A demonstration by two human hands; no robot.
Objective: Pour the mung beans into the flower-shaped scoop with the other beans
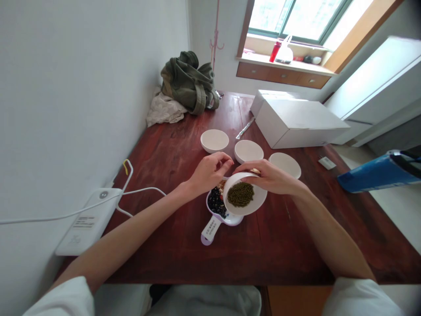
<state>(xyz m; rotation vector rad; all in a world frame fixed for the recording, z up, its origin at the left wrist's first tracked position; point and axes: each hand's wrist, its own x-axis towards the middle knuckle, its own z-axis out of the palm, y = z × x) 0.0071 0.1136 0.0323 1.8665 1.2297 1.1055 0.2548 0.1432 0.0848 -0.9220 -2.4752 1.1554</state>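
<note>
My right hand (274, 176) grips the rim of a white bowl (259, 202), which tilts to the left. Green mung beans (241, 194) lie gathered in it. Under the bowl is a lilac-edged divided dish with a handle (211, 229). Black beans (216, 202) fill its left side, and some light brown and red pieces show above them. The tilted bowl hides the dish's right part. Just left of the bowl's rim, my left hand (212, 172) hovers over the dish with its fingers curled in a pinch. Whatever its fingertips hold, if anything, cannot be made out.
Three white bowls, left (214, 140), middle (249, 151) and right (285, 166), stand beyond my hands. A white box (299, 120) lies behind them, a green bag (189, 83) at the back left. A white power strip (88, 221) with cables lies left; a blue object (378, 171) is at right.
</note>
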